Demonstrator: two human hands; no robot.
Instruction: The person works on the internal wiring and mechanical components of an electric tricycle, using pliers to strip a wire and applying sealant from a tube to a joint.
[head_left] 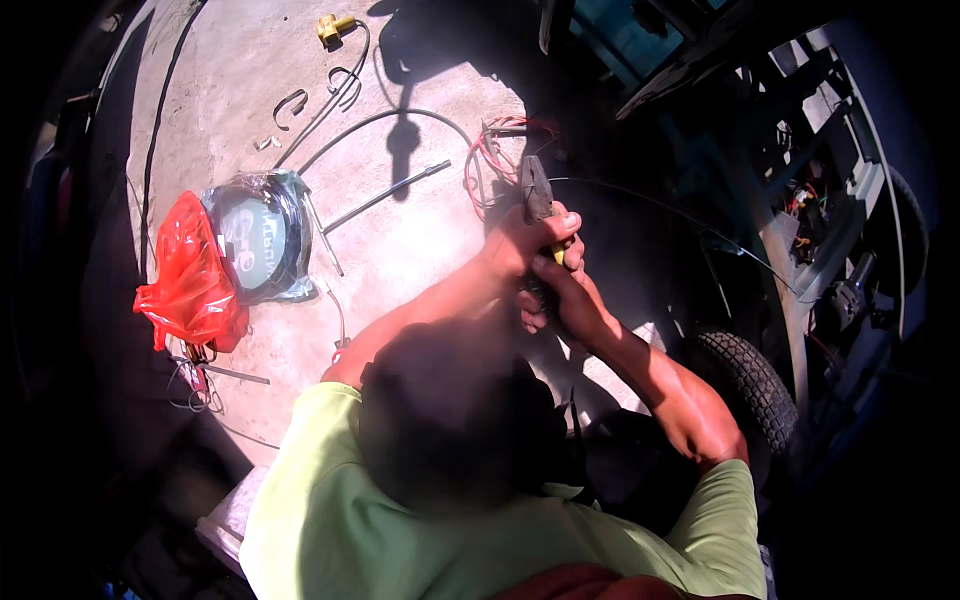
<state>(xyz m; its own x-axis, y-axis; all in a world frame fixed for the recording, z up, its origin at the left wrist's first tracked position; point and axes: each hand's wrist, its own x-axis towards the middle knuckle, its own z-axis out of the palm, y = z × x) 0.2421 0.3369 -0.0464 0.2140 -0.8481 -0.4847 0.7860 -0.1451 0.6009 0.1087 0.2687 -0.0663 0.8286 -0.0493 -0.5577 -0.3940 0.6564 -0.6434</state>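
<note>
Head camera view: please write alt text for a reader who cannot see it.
A person's left hand and right hand grip pliers above a partly sunlit floor. To their left lie a red plastic bag and a clear-wrapped round item; at right, a tyre.

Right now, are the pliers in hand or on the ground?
In hand: the left hand wraps around the pliers just below their jaws, and the right hand closes around their handles.
</note>
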